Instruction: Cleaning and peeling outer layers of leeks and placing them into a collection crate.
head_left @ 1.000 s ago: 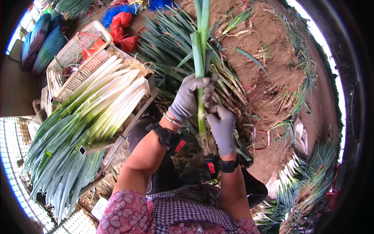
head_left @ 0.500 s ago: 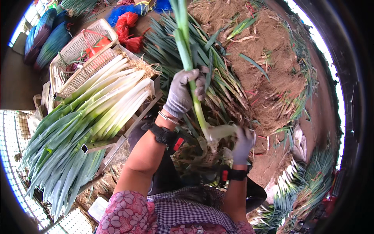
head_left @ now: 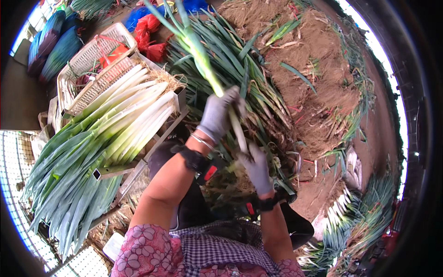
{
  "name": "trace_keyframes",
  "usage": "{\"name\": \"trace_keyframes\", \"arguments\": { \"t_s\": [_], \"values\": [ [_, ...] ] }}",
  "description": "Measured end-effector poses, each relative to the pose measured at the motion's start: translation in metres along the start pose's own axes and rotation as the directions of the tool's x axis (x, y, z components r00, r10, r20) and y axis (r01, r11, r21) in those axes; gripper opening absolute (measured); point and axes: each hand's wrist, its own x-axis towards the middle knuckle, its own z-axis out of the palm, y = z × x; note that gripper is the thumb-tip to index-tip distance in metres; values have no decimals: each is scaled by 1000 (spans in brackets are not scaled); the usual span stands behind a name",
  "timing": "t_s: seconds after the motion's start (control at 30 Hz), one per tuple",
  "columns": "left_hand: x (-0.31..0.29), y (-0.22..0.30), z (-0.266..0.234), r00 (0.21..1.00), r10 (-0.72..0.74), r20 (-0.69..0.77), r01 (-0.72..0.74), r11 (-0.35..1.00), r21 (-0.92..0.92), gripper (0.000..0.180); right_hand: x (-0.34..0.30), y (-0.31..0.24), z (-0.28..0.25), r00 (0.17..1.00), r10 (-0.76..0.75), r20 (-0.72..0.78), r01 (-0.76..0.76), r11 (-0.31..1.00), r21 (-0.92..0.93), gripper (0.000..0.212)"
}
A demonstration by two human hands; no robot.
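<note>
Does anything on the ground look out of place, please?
Slightly: one dark green leaf lies loose on the brown, fibrous litter, to the right of the green onion heap and apart from it.

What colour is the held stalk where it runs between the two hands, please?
Whitish; that part of the stalk shows best in the head view.

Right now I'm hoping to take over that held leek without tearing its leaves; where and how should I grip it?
Probably grip the leek by its stem just beyond the left hand, coming from the far side: there it's a single shaft, before the leaves fork. The right hand is near the lower end.
</note>
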Motion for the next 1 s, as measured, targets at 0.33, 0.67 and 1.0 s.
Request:
{"name": "trace_keyframes", "arguments": {
  "t_s": [0.33, 0.67, 1.0],
  "values": [
    [11, 14, -5, 980, -61, -191, 60, 998, -7, 22, -125, 39, -20, 937, 312, -156, -297, 949, 108, 25],
    [11, -2, -12, 969, 120, -215, -110, 992, 59, 19, -135, 39, -44, 973, 59, -224, -75, 995, -64, 38],
    [44, -49, -30, 931, -22, -364, 71, 990, 123, 17, -105, -5, 13, 938, 344, -36, -309, 881, 359, 23]
  ]
}}
